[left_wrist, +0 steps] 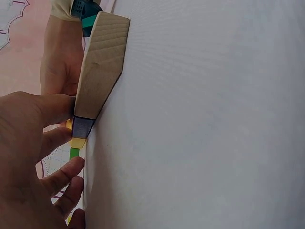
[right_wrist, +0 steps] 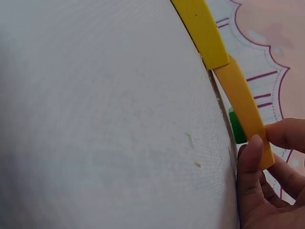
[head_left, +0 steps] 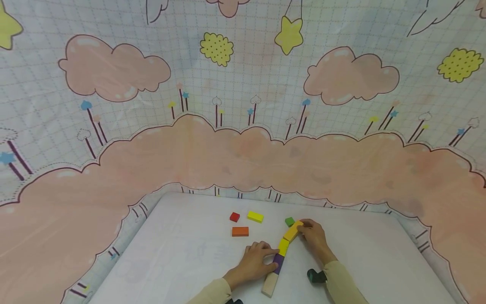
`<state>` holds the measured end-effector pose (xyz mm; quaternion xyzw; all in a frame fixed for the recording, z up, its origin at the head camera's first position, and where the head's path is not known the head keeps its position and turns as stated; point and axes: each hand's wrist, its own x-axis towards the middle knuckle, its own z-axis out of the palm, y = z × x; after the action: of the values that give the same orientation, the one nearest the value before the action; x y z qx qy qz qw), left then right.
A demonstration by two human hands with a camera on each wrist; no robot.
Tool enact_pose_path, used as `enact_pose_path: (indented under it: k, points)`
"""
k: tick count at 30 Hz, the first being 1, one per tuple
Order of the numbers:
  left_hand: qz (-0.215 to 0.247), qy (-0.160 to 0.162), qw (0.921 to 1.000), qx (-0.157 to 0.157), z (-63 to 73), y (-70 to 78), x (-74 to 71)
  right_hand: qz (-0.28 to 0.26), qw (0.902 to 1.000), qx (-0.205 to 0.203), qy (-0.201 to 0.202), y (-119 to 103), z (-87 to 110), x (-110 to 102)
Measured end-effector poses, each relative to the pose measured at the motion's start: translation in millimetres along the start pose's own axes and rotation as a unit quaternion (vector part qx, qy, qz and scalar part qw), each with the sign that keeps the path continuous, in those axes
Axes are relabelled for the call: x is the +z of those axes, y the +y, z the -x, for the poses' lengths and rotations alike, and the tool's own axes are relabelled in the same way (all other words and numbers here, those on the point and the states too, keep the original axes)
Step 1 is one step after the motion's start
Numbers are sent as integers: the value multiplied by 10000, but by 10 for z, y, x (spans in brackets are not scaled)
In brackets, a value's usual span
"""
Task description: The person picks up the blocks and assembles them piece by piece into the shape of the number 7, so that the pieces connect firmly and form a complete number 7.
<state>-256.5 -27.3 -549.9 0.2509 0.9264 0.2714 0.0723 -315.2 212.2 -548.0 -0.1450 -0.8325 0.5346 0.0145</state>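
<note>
A line of blocks curves up and right: a plain wooden block [head_left: 270, 284], a purple block [head_left: 279, 263], a yellow block [head_left: 283, 247] and an orange-yellow block [head_left: 292, 232]. Against the line's left side, my left hand [head_left: 252, 262] rests its thumb by the purple block and its index finger by the yellow one, its other fingers spread. My right hand [head_left: 315, 236] pinches the far end of the orange-yellow block between thumb and fingers, as the right wrist view shows. Its near end meets the yellow block at an angle. Just behind it sits a small green block [head_left: 290, 221].
Left of the line lie a red block [head_left: 234, 217], a bright yellow block [head_left: 255, 217] and an orange block [head_left: 240, 232] on the white table [head_left: 182, 236]. A cloud-patterned cloth [head_left: 235, 160] rises behind the table. A dark wrist device [head_left: 316, 276] sits by the right sleeve.
</note>
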Motion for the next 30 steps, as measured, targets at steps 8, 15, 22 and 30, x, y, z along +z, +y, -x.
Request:
enact_pose_path:
  k: [8,15,22,30]
  points:
    - [12,-54,10000,-58,-3,20,-14,450,9987,-246,80,-17,5,16]
    - [-15,-55,10000,-73,6,27,-26,578,9980,-265,45,-28,-7,33]
    - [-19,-40,10000,-16,2,20,-27,793,9963,-211,-264,-37,-8,43]
    - [-33,-62,10000,-19,11,34,-42,1097,9928,-339,-328,-15,-33,51]
